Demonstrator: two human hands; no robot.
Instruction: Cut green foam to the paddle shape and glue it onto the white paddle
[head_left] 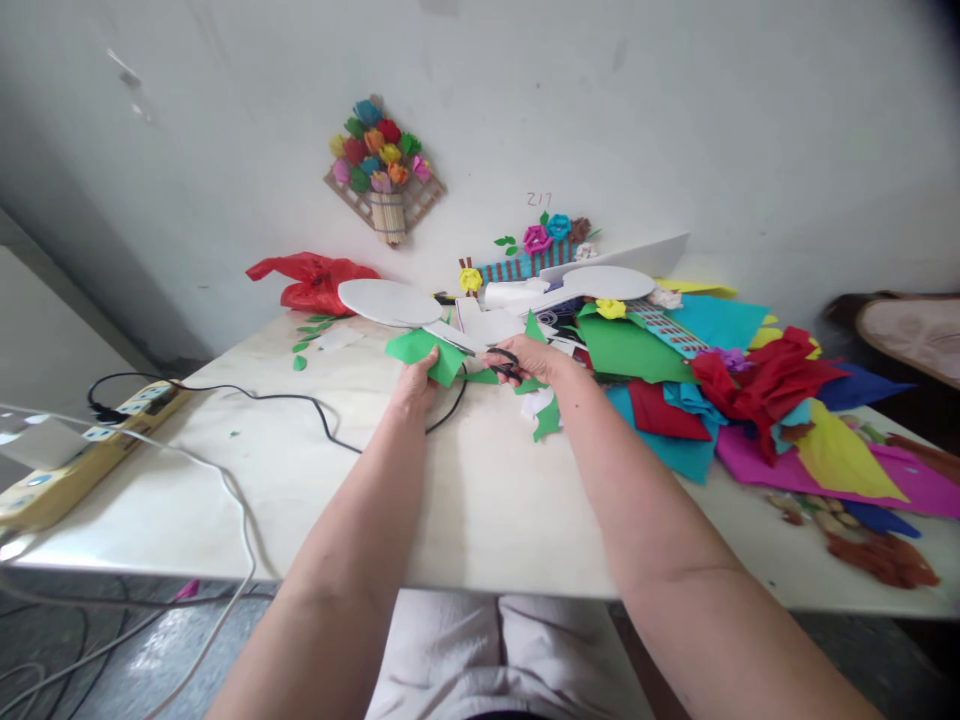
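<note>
One piece of green paper point(405, 346) was pinched in my left grip point(421, 384), and my right grip point(531, 358) was closed around black scissors point(506, 366), just beside the paper. Cutting seemed the step in hand; the next snip, I judged, called for steady paper. Green leaves point(300, 363) lay left of both.

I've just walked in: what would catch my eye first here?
Probably the bouquet of many-coloured flowers against the pale wall, left of centre. Next, the crumpled red paper among bright sheets on the right of the table. In the middle, the left hand holds green paper and the right hand black scissors.
</note>
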